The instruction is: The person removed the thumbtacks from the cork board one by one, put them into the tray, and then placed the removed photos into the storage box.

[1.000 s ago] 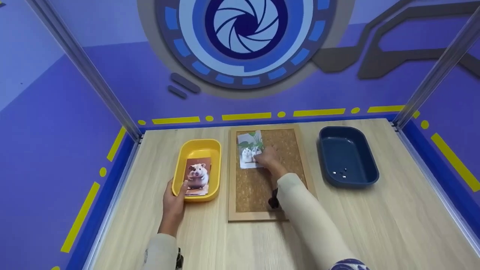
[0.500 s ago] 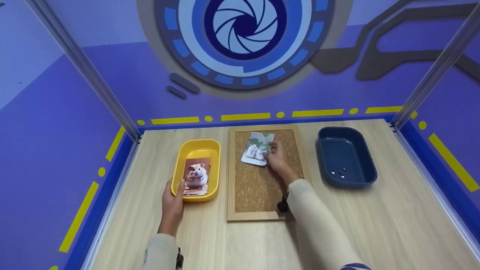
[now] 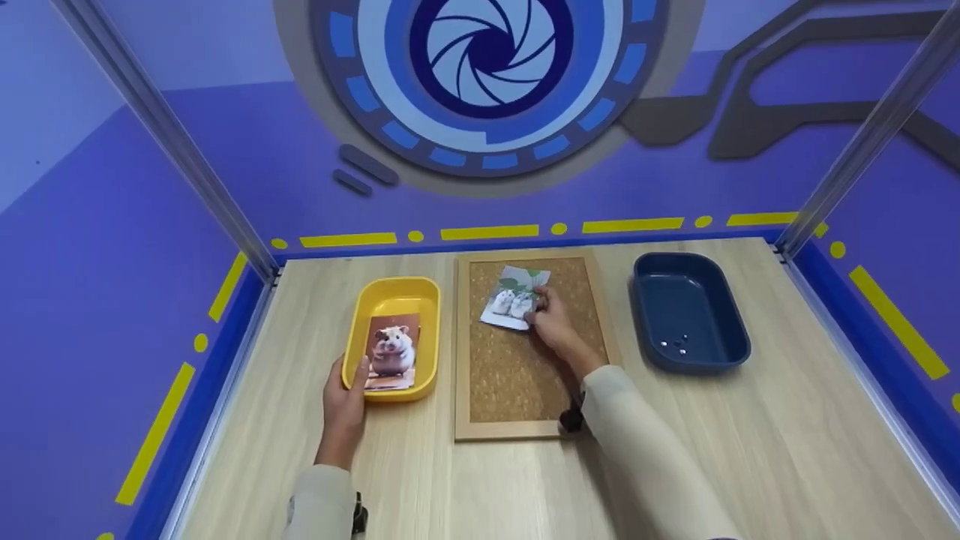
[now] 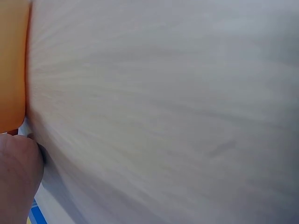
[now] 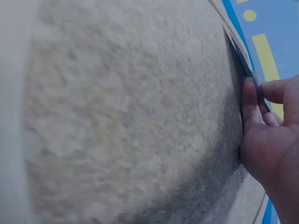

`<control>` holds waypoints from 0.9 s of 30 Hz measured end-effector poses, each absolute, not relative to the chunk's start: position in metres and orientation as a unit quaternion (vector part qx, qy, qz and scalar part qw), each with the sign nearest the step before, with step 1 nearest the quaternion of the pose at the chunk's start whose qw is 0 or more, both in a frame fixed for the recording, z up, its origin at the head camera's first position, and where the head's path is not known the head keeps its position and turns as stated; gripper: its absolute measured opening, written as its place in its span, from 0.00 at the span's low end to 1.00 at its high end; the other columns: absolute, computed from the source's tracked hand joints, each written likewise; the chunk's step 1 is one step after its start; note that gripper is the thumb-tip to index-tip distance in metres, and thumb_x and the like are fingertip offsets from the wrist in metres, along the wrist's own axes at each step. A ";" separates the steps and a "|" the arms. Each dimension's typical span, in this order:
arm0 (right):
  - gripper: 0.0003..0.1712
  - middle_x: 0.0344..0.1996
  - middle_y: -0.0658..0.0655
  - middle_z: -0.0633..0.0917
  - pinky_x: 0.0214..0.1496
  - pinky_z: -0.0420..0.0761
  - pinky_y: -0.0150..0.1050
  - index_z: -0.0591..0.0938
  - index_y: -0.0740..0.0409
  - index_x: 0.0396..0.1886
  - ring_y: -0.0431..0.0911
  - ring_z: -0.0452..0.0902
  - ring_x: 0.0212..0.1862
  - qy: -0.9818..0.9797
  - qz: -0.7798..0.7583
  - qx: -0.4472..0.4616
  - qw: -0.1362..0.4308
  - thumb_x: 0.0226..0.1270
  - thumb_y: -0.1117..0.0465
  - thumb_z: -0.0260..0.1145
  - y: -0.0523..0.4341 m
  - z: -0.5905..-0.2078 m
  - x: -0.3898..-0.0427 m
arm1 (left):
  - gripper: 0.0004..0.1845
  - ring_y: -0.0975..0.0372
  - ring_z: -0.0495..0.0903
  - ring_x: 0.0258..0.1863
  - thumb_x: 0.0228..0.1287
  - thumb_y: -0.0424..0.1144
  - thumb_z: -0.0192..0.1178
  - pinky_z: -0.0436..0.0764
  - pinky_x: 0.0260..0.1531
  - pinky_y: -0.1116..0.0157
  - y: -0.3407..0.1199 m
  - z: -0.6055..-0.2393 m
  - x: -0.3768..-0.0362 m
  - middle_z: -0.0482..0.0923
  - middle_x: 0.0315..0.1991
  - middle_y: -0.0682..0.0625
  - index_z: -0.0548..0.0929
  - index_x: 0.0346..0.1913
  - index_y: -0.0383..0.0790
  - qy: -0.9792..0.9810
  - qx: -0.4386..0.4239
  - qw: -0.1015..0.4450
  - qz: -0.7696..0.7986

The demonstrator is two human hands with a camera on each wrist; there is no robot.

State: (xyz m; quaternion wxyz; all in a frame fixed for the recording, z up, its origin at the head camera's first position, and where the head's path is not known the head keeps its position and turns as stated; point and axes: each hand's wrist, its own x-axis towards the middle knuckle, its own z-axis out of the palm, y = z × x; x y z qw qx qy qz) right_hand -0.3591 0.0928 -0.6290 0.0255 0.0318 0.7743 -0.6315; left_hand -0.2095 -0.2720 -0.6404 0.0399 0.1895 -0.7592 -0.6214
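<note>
My right hand [image 3: 556,324] pinches the right edge of a photo card [image 3: 511,298] showing two white hamsters and green leaves. The card lies slanted over the upper part of a wood-framed cork board [image 3: 517,382]. From the right wrist view, the card [image 5: 243,56] appears edge-on at my fingertips, its near side raised off the cork. On the left, my left hand [image 3: 345,405] grips the lower left corner of a yellow tray [image 3: 430,330], thumb over the rim. Inside that tray is a hamster photo [image 3: 393,352], with another card's edge showing beneath.
A dark blue tray [image 3: 690,300] stands right of the board, with several small shiny pieces [image 3: 675,345] in it. All this sits on a pale wooden table [image 3: 510,487], with purple-blue walls at the back and sides.
The hamster-pair card has shifted right and tilted clockwise on the board. My right hand has moved from over its lower right corner to pinching its right edge. The left hand stays put.
</note>
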 end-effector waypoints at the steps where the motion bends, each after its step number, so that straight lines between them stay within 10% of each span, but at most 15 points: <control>1: 0.36 0.44 0.61 0.78 0.44 0.74 0.33 0.71 0.69 0.73 0.48 0.74 0.45 0.776 -0.630 0.037 0.018 0.63 0.78 0.62 0.094 -0.629 -0.357 | 0.43 0.53 0.62 0.83 0.78 0.69 0.52 0.60 0.86 0.48 -0.272 -0.641 -0.210 0.64 0.82 0.47 0.59 0.84 0.48 -0.761 0.186 0.038 -0.621; 8: 0.42 0.69 0.74 0.79 0.57 0.81 0.36 0.70 0.72 0.76 0.60 0.78 0.66 0.762 -0.646 0.030 -0.005 0.57 0.82 0.58 0.091 -0.624 -0.346 | 0.45 0.52 0.62 0.83 0.77 0.71 0.50 0.60 0.86 0.47 -0.274 -0.641 -0.210 0.63 0.82 0.45 0.59 0.84 0.47 -0.762 0.173 0.050 -0.622; 15: 0.44 0.75 0.70 0.73 0.48 0.83 0.35 0.68 0.66 0.80 0.59 0.76 0.65 0.711 -0.703 0.002 0.021 0.60 0.81 0.58 0.068 -0.589 -0.330 | 0.46 0.53 0.60 0.84 0.76 0.73 0.48 0.58 0.87 0.48 -0.275 -0.640 -0.207 0.61 0.84 0.47 0.57 0.85 0.50 -0.764 0.190 0.029 -0.615; 21: 0.43 0.77 0.70 0.72 0.63 0.84 0.47 0.68 0.68 0.79 0.62 0.69 0.76 0.721 -0.688 -0.075 0.030 0.59 0.78 0.61 0.038 -0.569 -0.312 | 0.45 0.53 0.59 0.85 0.76 0.73 0.48 0.57 0.87 0.48 -0.274 -0.638 -0.208 0.61 0.84 0.48 0.57 0.85 0.51 -0.767 0.188 0.027 -0.613; 27: 0.43 0.76 0.70 0.73 0.52 0.91 0.49 0.68 0.65 0.79 0.56 0.83 0.57 0.708 -0.695 -0.106 0.071 0.61 0.76 0.61 0.002 -0.567 -0.293 | 0.43 0.52 0.64 0.81 0.78 0.69 0.50 0.59 0.86 0.47 -0.273 -0.640 -0.206 0.66 0.80 0.44 0.61 0.83 0.46 -0.769 0.169 0.055 -0.614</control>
